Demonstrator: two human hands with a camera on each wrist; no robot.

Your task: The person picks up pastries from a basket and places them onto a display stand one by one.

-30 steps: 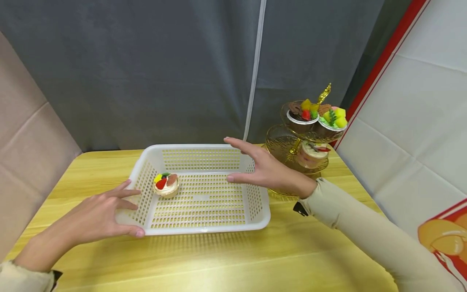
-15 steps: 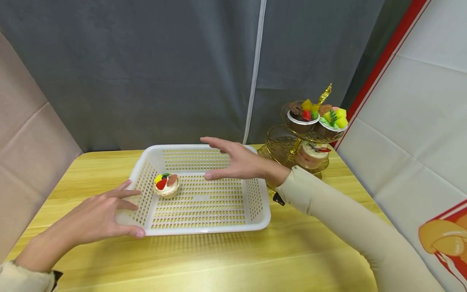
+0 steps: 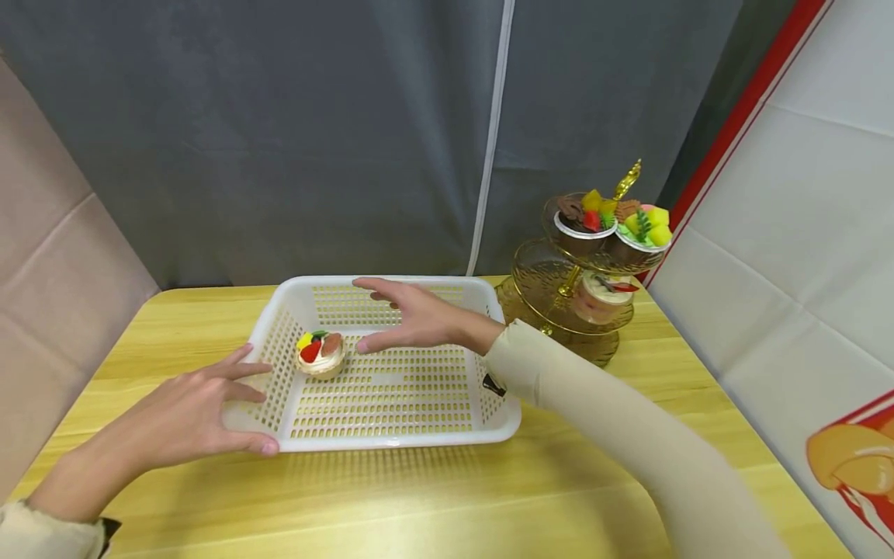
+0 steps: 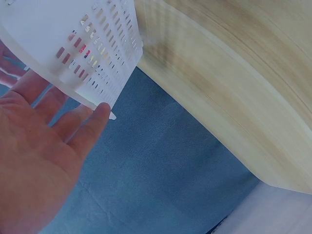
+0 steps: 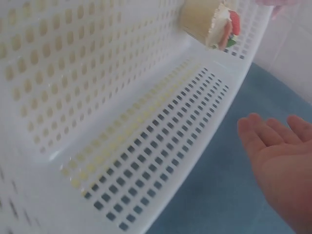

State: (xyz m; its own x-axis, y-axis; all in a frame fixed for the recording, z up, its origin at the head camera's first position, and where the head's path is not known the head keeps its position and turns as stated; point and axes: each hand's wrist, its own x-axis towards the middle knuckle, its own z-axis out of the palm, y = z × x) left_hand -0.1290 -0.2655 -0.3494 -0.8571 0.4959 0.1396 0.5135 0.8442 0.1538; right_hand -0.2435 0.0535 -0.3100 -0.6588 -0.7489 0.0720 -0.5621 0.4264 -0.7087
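Observation:
A white perforated plastic basket (image 3: 391, 442) stands on the wooden table. Inside it, towards the left end, sits a small cream tart (image 3: 321, 362) topped with a strawberry and other fruit pieces. My left hand (image 3: 188, 411) rests at the basket's left rim, fingers spread over the edge and thumb along the front corner. In the left wrist view its fingertips (image 4: 101, 110) lie against the rim. Over the basket hovers my right hand (image 3: 422, 317), holding nothing, thumb and fingers spread apart and pointing left towards the tart. The right wrist view shows the tart (image 5: 207, 23) apart from this hand.
At the back right stands a tiered gold-coloured glass stand (image 3: 538, 291). Two fruit-topped dessert cups (image 3: 585, 233) are on its upper tier, and another dessert cup (image 3: 599, 303) is on a lower one. A grey curtain (image 3: 279, 140) hangs behind the table (image 3: 419, 505).
My right hand has moved left from beside the stand to over the middle of the basket, nearer the tart. My left hand, the basket and the tart have stayed put.

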